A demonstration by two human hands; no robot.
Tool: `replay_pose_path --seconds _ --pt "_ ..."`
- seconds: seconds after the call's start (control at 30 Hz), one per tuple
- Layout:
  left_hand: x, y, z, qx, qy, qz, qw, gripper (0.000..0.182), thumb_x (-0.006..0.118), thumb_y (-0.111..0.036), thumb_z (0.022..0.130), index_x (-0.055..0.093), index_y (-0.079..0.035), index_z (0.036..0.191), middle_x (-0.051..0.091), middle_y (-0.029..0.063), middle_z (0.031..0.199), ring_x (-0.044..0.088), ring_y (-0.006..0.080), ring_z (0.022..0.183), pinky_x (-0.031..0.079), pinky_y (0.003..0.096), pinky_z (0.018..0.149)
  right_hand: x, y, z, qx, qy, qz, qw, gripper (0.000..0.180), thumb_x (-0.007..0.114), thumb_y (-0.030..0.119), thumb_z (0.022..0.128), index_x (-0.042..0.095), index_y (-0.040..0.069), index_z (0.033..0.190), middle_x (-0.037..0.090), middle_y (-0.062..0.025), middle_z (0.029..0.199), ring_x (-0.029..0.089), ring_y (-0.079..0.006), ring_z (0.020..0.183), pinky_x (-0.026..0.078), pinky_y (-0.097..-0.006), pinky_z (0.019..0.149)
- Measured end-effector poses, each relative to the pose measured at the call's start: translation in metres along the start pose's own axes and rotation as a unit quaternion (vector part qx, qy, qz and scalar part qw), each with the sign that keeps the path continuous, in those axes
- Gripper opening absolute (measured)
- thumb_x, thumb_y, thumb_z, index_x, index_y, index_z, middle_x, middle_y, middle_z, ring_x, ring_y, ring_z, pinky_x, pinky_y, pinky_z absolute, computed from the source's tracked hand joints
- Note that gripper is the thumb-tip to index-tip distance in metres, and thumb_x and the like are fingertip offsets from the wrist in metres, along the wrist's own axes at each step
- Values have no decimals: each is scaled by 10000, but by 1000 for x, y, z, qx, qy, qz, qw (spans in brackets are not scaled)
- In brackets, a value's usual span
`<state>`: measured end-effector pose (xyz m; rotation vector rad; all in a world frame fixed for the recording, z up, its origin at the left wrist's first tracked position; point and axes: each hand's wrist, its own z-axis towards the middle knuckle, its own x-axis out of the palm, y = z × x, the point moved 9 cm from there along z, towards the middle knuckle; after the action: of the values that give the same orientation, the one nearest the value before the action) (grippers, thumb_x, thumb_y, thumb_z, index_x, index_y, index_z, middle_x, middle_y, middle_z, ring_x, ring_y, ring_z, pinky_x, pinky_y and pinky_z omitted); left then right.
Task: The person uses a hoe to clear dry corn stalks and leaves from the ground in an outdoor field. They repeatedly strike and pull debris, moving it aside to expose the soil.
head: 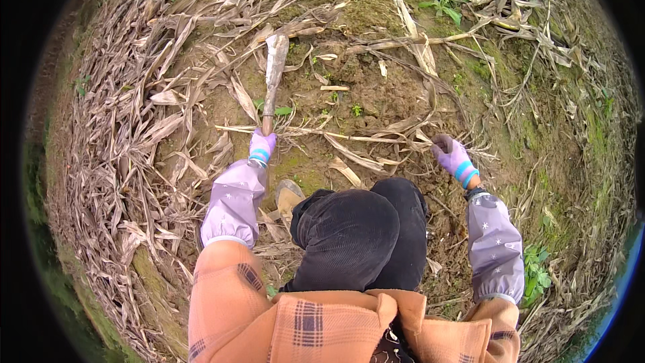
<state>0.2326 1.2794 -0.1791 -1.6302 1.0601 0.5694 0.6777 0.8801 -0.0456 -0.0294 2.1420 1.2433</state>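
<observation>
My left hand point(262, 147), in a purple knit glove with a blue-striped cuff, grips the wooden handle of a hand tool with a long metal blade point(276, 63). The blade points away from me and its flat face looks pale near the tip. My right hand point(450, 155), gloved alike, is curled around the right part of a dry corn stalk point(347, 136). This stalk lies crosswise before my knees, its thin left end reaching past the tool's handle. Stringy fibres show just right of the hand. The fingers partly hide the grip.
Dry corn stalks and leaves point(146, 126) cover the ground thickly at left and along the top. Bare, mossy soil point(373, 91) lies ahead. Green weeds point(443, 2) grow at upper right, and a leafy plant point(536, 272) stands beside my right sleeve. My shoe point(288, 195) rests below the stalk.
</observation>
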Motion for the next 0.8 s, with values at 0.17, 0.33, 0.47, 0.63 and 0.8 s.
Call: replay_pose_path --seconds 0.17,0.33,0.47,0.63,0.8 --pt "-39 21 -28 41 7 -227 973 316 695 -219 770 629 6 981 624 80 688 583 185 562 473 352 525 127 150 67 -120 160 -308 930 476 651 384 840 592 37 1159 691 -202 983 652 -374 964 518 -462 825" --pt "-69 13 -74 -11 29 -325 945 253 691 -269 858 570 -49 884 493 -16 600 421 80 430 327 273 370 225 167 71 -182 235 -472 830 508 677 323 804 542 77 1228 697 -161 1041 676 -327 969 498 -490 849" --pt "-102 4 -67 10 17 -315 949 276 686 -293 873 566 -45 867 498 -14 605 429 72 451 342 273 392 265 105 82 -131 291 -533 784 395 557 157 861 532 22 1232 720 -162 966 703 -318 904 508 -486 753" --pt "-130 -1 -35 21 48 -350 935 245 659 -266 897 557 -44 881 479 -32 595 426 49 456 342 245 395 205 157 120 -105 194 -329 918 263 587 277 852 644 98 1035 688 -188 881 665 -377 830 521 -476 748" --pt "-139 -23 19 9 70 -433 899 262 634 -295 934 519 -65 884 457 -38 575 420 59 415 333 242 366 111 293 223 -190 -38 -399 896 318 624 228 828 591 114 1124 671 -177 921 648 -374 856 510 -473 761"
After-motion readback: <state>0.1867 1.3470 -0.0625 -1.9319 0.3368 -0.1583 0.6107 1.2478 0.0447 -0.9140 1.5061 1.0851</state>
